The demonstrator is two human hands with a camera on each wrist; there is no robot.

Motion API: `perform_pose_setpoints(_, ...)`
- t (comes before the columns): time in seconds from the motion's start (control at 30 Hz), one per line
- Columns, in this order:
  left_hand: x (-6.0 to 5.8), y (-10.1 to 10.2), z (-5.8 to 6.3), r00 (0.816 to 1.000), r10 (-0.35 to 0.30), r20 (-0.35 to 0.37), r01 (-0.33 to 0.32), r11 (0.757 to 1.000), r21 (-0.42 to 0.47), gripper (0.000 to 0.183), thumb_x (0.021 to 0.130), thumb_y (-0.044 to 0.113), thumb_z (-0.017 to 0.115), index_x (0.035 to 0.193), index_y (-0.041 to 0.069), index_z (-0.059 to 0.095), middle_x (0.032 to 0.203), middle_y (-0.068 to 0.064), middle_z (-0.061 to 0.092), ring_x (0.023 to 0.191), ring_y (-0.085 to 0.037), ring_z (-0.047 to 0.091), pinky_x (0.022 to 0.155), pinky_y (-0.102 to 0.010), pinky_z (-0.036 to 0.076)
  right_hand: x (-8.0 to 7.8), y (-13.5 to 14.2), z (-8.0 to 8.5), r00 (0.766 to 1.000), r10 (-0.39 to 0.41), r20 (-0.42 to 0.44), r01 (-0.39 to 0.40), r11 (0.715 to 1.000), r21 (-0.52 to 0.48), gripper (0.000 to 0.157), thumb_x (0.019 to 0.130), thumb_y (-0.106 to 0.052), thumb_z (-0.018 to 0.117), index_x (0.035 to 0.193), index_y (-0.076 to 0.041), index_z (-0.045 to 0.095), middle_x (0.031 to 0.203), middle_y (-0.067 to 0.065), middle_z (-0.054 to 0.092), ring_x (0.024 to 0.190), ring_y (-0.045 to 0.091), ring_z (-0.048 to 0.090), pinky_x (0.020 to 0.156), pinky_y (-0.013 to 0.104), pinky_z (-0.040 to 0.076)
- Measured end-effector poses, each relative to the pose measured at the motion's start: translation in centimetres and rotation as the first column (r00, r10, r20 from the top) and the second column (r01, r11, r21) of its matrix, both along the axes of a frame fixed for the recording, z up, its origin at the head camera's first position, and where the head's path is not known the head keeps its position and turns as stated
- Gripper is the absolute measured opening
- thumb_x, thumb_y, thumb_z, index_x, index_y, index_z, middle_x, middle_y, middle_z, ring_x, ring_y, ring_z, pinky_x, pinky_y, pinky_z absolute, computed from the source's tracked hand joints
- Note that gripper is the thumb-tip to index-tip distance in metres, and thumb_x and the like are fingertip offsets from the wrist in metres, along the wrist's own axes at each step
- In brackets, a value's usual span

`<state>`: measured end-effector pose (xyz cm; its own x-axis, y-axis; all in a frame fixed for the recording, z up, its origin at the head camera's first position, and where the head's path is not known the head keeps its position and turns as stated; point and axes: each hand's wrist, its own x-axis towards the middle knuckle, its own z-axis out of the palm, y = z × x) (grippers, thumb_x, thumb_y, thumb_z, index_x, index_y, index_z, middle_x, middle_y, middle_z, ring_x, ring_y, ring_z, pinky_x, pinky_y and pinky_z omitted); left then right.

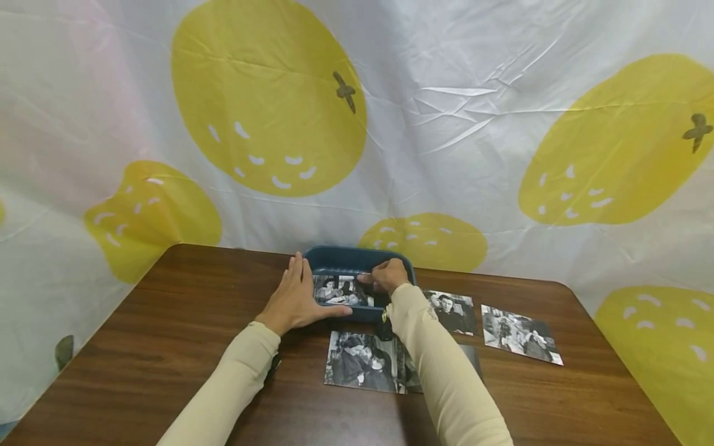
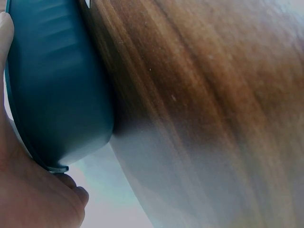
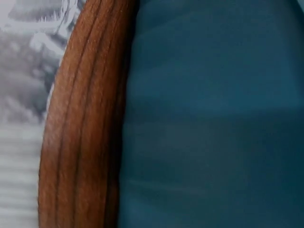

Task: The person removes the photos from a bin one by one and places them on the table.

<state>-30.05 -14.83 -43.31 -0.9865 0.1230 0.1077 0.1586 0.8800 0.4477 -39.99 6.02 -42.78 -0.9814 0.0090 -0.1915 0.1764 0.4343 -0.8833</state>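
A dark blue plastic tray (image 1: 348, 255) with raised walls stands near the table's back edge. My left hand (image 1: 295, 297) spans its front left corner, fingers straight along the left side and thumb along the front rim. In the left wrist view, this hand (image 2: 33, 190) lies against the rim of the tray (image 2: 61, 95). Inside the tray is a black-and-white photo (image 1: 334, 290). My right hand (image 1: 388, 275) reaches in over the right side, fingers curled, pinching the photo near its upper right. The right wrist view shows only the tray's outer wall (image 3: 213, 95), table and a blurred print.
On the brown wooden table (image 1: 184, 322), one photo (image 1: 359, 362) lies in front of the tray, beside another print partly hidden under the right sleeve. To the right lie a portrait photo (image 1: 452, 313) and a tilted photo (image 1: 521, 333). A fruit-patterned curtain (image 1: 446, 155) hangs behind.
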Motion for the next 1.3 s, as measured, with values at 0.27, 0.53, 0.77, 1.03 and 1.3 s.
perform_pose_setpoints(0.27,0.0,0.3,-0.1,1.000,-0.007,-0.004,0.007,1.000,-0.005,0.139,0.072,0.083,0.067,0.157,-0.011,0.011,0.165,-0.029,-0.004,0.153,-0.041,-0.002,0.123,-0.051,0.013,0.1,0.1,-0.4,1.000,0.017,-0.005,-0.017,1.000,0.001,0.040,0.079,-0.004,0.087,0.113,0.010,0.072,0.119,0.025,0.067,0.093,0.034,0.070,0.083,0.044,0.060)
perform_pose_setpoints(0.53,-0.3,0.2,-0.1,1.000,-0.008,0.001,0.008,1.000,-0.005,0.140,0.071,0.084,0.067,0.157,-0.010,0.011,0.165,-0.028,-0.004,0.153,-0.040,-0.003,0.123,-0.052,0.014,-0.1,0.6,0.1,0.999,0.002,-0.051,0.000,1.000,0.029,0.022,0.081,0.003,0.082,0.102,0.007,0.077,0.102,0.021,0.073,0.065,0.017,0.062,0.057,0.028,0.057)
perform_pose_setpoints(0.77,-0.8,0.0,-0.2,1.000,-0.003,0.009,0.003,1.000,-0.003,0.142,0.070,0.086,0.067,0.158,-0.010,0.010,0.166,-0.028,-0.005,0.153,-0.040,-0.004,0.123,-0.053,0.014,-0.1,1.4,2.2,0.997,0.017,-0.072,-0.017,1.000,0.002,0.020,0.087,0.001,0.077,0.106,0.009,0.075,0.106,0.021,0.071,0.072,0.015,0.062,0.056,0.024,0.054)
perform_pose_setpoints(1.03,-1.1,-0.2,-0.4,1.000,-0.007,0.018,0.007,1.000,-0.004,0.142,0.069,0.086,0.066,0.158,-0.010,0.011,0.166,-0.027,-0.006,0.153,-0.041,-0.003,0.122,-0.054,0.014,0.3,4.9,5.6,0.991,0.071,-0.112,-0.073,0.997,-0.009,0.027,0.090,-0.001,0.074,0.114,0.010,0.071,0.109,0.016,0.067,0.070,0.011,0.059,0.062,0.027,0.054)
perform_pose_setpoints(1.3,-1.3,-0.3,-0.3,1.000,-0.022,-0.011,0.022,1.000,-0.006,0.141,0.070,0.086,0.066,0.157,-0.012,0.013,0.165,-0.030,-0.004,0.153,-0.043,-0.001,0.122,-0.054,0.013,1.4,11.0,8.0,0.987,0.092,-0.133,-0.097,0.995,-0.031,0.036,0.090,-0.002,0.073,0.122,0.013,0.066,0.118,0.020,0.064,0.074,0.009,0.062,0.071,0.027,0.057)
